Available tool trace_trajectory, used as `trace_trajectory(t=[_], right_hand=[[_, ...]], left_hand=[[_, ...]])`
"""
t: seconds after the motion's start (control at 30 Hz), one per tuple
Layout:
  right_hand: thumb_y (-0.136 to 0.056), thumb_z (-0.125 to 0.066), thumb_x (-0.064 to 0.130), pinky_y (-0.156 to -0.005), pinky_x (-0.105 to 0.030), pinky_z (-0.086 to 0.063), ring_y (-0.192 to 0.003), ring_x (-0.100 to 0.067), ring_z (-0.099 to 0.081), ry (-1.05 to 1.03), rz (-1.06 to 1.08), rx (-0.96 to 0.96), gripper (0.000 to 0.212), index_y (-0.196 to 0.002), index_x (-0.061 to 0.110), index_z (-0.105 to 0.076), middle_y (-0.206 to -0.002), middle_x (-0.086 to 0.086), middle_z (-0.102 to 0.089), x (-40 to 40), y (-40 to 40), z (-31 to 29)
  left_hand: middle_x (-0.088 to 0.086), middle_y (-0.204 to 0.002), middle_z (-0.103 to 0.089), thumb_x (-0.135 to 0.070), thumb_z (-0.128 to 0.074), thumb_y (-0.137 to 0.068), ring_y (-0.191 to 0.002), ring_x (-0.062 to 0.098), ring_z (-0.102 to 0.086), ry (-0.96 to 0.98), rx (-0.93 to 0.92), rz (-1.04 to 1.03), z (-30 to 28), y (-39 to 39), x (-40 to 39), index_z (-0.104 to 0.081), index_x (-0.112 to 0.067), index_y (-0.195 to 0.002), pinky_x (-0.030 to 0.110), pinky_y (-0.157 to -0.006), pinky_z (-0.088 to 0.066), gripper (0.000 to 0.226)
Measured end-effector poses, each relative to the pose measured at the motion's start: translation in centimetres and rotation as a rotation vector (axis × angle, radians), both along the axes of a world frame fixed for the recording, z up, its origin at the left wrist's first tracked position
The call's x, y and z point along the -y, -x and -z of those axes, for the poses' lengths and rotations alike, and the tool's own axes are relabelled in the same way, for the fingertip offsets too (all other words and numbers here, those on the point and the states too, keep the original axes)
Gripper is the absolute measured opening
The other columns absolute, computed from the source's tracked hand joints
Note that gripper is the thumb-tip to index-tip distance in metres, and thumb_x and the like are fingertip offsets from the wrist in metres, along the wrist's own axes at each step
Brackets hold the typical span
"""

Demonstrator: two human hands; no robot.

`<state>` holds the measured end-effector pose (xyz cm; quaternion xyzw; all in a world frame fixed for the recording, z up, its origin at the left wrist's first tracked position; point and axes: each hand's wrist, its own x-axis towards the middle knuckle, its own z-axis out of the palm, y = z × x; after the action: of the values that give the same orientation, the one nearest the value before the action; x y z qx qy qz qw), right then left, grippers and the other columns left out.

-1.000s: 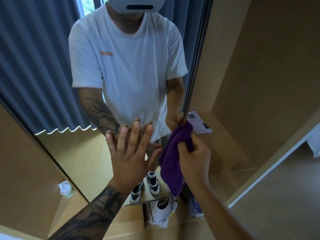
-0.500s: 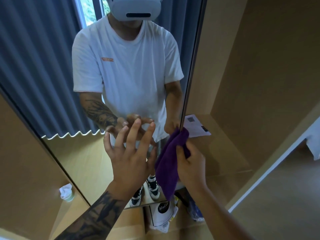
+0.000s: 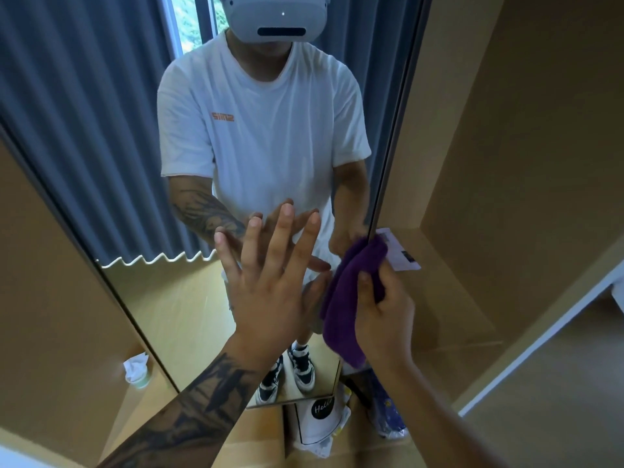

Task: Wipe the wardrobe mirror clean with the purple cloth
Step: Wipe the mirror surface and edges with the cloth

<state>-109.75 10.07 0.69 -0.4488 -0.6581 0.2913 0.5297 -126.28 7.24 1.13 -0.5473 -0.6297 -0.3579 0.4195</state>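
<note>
Left hand (image 3: 270,282) spread flat — right hand (image 3: 385,309) gripping.

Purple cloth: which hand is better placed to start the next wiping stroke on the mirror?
Right. The right hand already grips the purple cloth at the mirror edge; the left hand is spread flat and holds nothing.

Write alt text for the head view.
The right hand grips a purple cloth against the right edge of the wardrobe mirror, while the left hand presses flat on the glass, fingers spread.
</note>
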Motion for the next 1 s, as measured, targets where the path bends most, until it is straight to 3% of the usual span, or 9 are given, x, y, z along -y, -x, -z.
trace_trajectory(t=[0.07,0.17,0.27,0.37,0.43,0.53,0.67,0.8,1.0], right_hand=[[-0.106,-0.054,0.018,-0.055,-0.036,-0.054,-0.06,-0.013,-0.063,0.052,-0.018,0.029,0.027,-0.106,0.042,-0.066,-0.072,0.008,-0.068,0.2,-0.5,0.9],[-0.106,-0.055,0.013,-0.049,-0.032,-0.05,-0.056,-0.013,-0.061,0.014,-0.026,-0.018,0.022,-0.108,0.029,-0.069,-0.071,0.005,-0.068,-0.1,-0.3,-3.2],[-0.108,-0.051,0.014,-0.059,-0.043,-0.054,-0.064,-0.022,-0.064,-0.143,-0.033,-0.096,0.023,-0.101,0.032,-0.065,-0.079,-0.004,-0.068,-0.8,0.5,-9.8],[-0.108,-0.049,0.015,-0.066,-0.03,-0.056,-0.074,-0.013,-0.067,-0.3,0.008,-0.097,0.025,-0.105,0.035,-0.062,-0.084,0.004,-0.07,-2.0,0.9,-13.3],[-0.109,-0.047,0.016,-0.068,-0.022,-0.053,-0.078,-0.01,-0.066,-0.336,0.019,-0.089,0.023,-0.111,0.035,-0.06,-0.087,0.008,-0.069,-2.2,1.1,-12.8],[-0.11,-0.046,0.02,-0.068,-0.023,-0.051,-0.077,-0.01,-0.065,-0.261,0.012,-0.076,0.026,-0.111,0.044,-0.057,-0.086,0.009,-0.068,-1.7,1.2,-7.8],[-0.109,-0.045,0.027,-0.068,-0.036,-0.059,-0.077,-0.009,-0.068,-0.106,0.003,-0.007,0.023,-0.119,0.038,-0.063,-0.088,0.013,-0.07,-0.8,0.4,-1.8],[-0.109,-0.049,0.02,-0.06,-0.041,-0.054,-0.066,-0.017,-0.064,-0.189,-0.016,-0.023,0.019,-0.103,0.033,-0.061,-0.078,0.002,-0.068,-1.3,0.1,-6.4],[-0.109,-0.048,0.019,-0.071,-0.029,-0.055,-0.081,-0.013,-0.067,-0.364,0.028,-0.098,0.021,-0.119,0.024,-0.065,-0.091,0.006,-0.07,-3.1,0.8,-11.7]], left_hand=[[0.003,-0.161,-0.033,-0.065,-0.067,-0.09,-0.146,0.034,-0.029,-0.01,0.002,0.002,0.1,0.0,-0.2,-0.05,-0.029,-0.152,0.076,-0.116,-0.017,0.074],[0.005,-0.16,-0.036,-0.068,-0.07,-0.087,-0.145,0.036,-0.031,-0.017,-0.003,0.005,0.3,0.1,-0.5,-0.048,-0.028,-0.153,0.078,-0.116,-0.016,0.08],[0.006,-0.159,-0.036,-0.066,-0.068,-0.089,-0.145,0.035,-0.031,-0.024,-0.02,-0.011,0.4,0.2,-0.6,-0.045,-0.029,-0.153,0.08,-0.113,-0.019,0.078],[0.005,-0.16,-0.035,-0.064,-0.066,-0.09,-0.153,0.03,-0.019,-0.036,-0.025,-0.014,0.5,0.2,-0.7,-0.045,-0.029,-0.154,0.078,-0.115,-0.019,0.076],[0.005,-0.161,-0.035,-0.064,-0.067,-0.09,-0.158,0.025,-0.006,-0.046,-0.017,-0.007,0.6,0.2,-0.8,-0.046,-0.029,-0.154,0.076,-0.117,-0.016,0.076],[0.006,-0.161,-0.035,-0.064,-0.068,-0.089,-0.155,0.028,-0.014,-0.035,-0.012,0.0,0.6,0.2,-0.7,-0.046,-0.029,-0.155,0.077,-0.116,-0.016,0.078],[0.007,-0.161,-0.034,-0.066,-0.067,-0.089,-0.155,0.029,-0.012,-0.023,-0.024,-0.012,0.6,0.3,-0.5,-0.045,-0.028,-0.155,0.077,-0.116,-0.015,0.079],[0.006,-0.161,-0.034,-0.067,-0.067,-0.089,-0.159,0.022,0.001,-0.031,-0.001,-0.011,0.5,0.2,-0.6,-0.046,-0.029,-0.154,0.077,-0.116,-0.015,0.079],[0.006,-0.161,-0.033,-0.066,-0.066,-0.09,-0.154,0.03,-0.016,-0.022,-0.016,-0.024,0.6,0.0,-0.6,-0.045,-0.028,-0.154,0.079,-0.114,-0.018,0.077]])
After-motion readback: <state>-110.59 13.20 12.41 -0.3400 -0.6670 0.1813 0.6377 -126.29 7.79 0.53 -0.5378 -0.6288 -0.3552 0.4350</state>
